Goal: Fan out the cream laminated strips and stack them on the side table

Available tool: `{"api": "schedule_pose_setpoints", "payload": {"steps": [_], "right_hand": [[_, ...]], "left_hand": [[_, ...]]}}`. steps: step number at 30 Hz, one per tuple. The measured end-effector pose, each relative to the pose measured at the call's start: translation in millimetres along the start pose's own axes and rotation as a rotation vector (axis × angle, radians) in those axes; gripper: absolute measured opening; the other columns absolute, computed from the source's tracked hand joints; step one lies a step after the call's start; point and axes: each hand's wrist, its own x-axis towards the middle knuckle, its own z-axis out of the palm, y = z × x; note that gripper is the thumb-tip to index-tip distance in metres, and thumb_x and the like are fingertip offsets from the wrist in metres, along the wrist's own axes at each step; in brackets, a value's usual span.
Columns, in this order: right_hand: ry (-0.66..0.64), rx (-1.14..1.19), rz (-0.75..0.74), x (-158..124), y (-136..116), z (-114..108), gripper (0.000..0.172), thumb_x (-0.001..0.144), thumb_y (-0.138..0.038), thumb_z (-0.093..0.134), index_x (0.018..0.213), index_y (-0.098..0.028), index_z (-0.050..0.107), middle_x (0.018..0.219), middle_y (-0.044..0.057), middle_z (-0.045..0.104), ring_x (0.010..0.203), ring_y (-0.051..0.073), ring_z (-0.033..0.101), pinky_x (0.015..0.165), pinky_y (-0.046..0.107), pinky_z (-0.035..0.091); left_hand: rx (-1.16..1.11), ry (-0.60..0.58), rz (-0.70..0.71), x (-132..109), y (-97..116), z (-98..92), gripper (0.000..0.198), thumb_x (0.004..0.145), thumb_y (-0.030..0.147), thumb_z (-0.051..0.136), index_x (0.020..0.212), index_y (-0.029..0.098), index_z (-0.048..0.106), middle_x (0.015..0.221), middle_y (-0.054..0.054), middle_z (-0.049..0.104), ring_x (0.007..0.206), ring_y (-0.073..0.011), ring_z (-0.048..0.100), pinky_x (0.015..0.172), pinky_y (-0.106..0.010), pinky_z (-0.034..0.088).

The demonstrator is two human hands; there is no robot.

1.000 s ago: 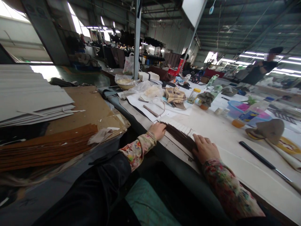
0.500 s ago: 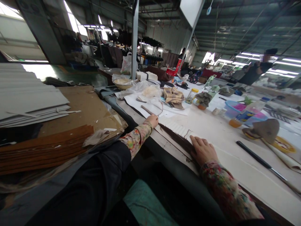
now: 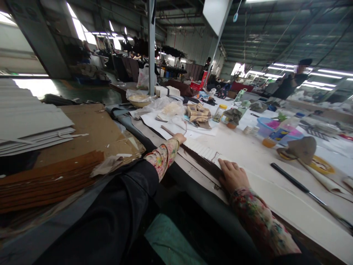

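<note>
A long dark brown strip of material [image 3: 202, 161] lies along the table's near edge, with a white, cross-lined band [image 3: 202, 150] beside it. My left hand [image 3: 179, 138] is closed around the far part of the strip, and a narrow end pokes out beyond the fist. Nearer to me, my right hand [image 3: 234, 176] bends its fingers over the strip and the edge of the white band; its thumb is mostly hidden. Between the two hands the strip runs fairly straight.
Right of my right hand lies a black-handled tool [image 3: 289, 177]. Beyond are a drink bottle [image 3: 286, 129], a yellow-lidded jar [image 3: 220, 113] and bundled tan pieces [image 3: 199, 112]. At left, stacked brown sheets [image 3: 52, 176] and white sheets [image 3: 33, 117] rest on cardboard. A person [image 3: 289, 82] stands far right.
The view has shifted slightly, so most of the scene sits a little further left. Both hands keep their places on the brown strip.
</note>
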Motion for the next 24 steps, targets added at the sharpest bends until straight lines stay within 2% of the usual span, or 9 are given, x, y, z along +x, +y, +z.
{"api": "schedule_pose_setpoints", "payload": {"steps": [4,10,17,24], "right_hand": [[0.043,-0.004,-0.016,-2.1,3.1,1.1,0.056,0.074,-0.024,0.053,0.127,-0.017,0.036,0.121,0.004,0.05,0.104,0.021,0.044,0.077,0.035,0.041],[0.083,-0.011,-0.023,-7.3,8.2,6.7,0.055,0.074,-0.023,0.054,0.125,-0.018,0.035,0.118,0.005,0.052,0.101,0.021,0.045,0.075,0.035,0.042],[0.075,-0.036,-0.001,-13.9,12.5,7.8,0.055,0.074,-0.024,0.054,0.126,-0.018,0.036,0.12,0.004,0.052,0.103,0.021,0.045,0.076,0.034,0.041],[0.052,-0.037,-0.012,-15.9,14.8,6.3,0.054,0.076,-0.025,0.052,0.126,-0.018,0.036,0.121,0.004,0.051,0.104,0.021,0.045,0.077,0.034,0.041]], "left_hand": [[0.019,0.011,-0.031,-3.3,-2.1,6.3,0.032,0.078,0.029,0.046,0.1,0.014,0.064,0.103,-0.008,0.065,0.093,-0.0173,0.059,0.075,-0.018,0.044],[0.04,0.003,-0.027,-4.3,0.4,8.3,0.029,0.077,0.032,0.049,0.098,0.02,0.065,0.1,-0.003,0.066,0.089,-0.0149,0.06,0.073,-0.016,0.043],[0.098,0.007,0.024,-6.9,8.6,12.9,0.028,0.077,0.029,0.05,0.097,0.017,0.066,0.104,-0.008,0.065,0.098,-0.0184,0.057,0.082,-0.021,0.04],[0.138,0.016,0.062,-13.3,10.1,11.1,0.028,0.078,0.03,0.048,0.094,0.017,0.067,0.103,-0.009,0.065,0.097,-0.0199,0.057,0.084,-0.024,0.041]]}}
